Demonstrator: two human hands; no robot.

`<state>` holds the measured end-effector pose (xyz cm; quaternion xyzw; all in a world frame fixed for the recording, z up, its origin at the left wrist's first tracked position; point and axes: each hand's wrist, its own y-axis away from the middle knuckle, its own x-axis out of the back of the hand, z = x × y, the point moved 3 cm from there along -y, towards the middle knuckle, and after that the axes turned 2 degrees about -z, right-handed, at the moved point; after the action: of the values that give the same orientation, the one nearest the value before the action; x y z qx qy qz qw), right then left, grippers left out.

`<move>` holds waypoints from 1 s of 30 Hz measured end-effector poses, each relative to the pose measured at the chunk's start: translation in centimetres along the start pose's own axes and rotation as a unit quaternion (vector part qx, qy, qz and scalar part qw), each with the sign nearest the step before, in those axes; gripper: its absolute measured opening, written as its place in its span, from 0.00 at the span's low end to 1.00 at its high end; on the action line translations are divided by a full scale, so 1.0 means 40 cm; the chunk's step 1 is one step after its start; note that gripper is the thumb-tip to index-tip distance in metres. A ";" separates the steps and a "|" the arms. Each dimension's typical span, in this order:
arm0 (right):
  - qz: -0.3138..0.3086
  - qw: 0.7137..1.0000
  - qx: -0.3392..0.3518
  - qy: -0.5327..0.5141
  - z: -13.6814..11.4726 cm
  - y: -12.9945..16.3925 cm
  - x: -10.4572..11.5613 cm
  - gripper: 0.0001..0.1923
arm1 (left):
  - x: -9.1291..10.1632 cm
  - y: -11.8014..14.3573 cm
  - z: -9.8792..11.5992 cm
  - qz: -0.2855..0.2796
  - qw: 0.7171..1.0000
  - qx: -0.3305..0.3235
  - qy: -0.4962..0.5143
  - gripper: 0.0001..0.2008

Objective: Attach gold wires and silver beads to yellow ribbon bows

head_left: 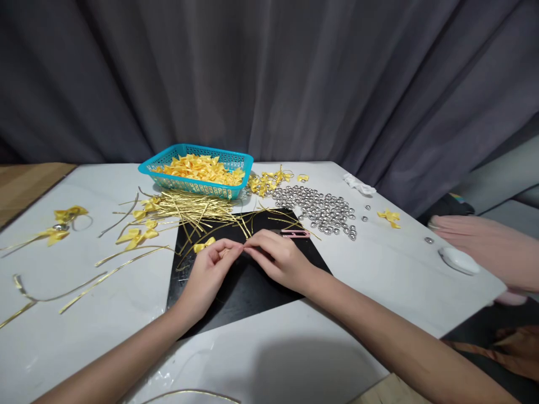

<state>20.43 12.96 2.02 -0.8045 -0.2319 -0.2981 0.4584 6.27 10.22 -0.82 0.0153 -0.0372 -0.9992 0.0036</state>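
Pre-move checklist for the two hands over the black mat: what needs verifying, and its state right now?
1. Left hand and right hand meet fingertip to fingertip over the black mat: ok.
2. What is pinched between the fingertips: cannot tell, too small to see.
3. Yellow bow lies on the mat beside the left hand: ok.
4. Gold wire ties piled in front of the teal basket, some spilling onto the mat: ok.
5. Silver bells heaped to the right of the mat: ok.
6. Pink tool lies on the mat just behind the right hand, not in hand: ok.
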 end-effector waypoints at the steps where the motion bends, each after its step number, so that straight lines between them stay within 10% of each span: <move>1: -0.006 1.000 -0.009 -0.010 0.002 -0.001 0.000 0.05 | 0.000 0.001 0.001 -0.001 1.000 -0.001 -0.004 0.14; 30: -0.028 0.982 -0.160 -0.100 0.047 -0.020 0.039 0.05 | 0.001 0.004 0.014 0.032 0.999 0.005 -0.011 0.14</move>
<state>21.52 15.12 2.81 -0.8865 -0.2477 -0.2622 0.2897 6.22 10.10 -0.26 0.0026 -0.0431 -0.9985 0.0346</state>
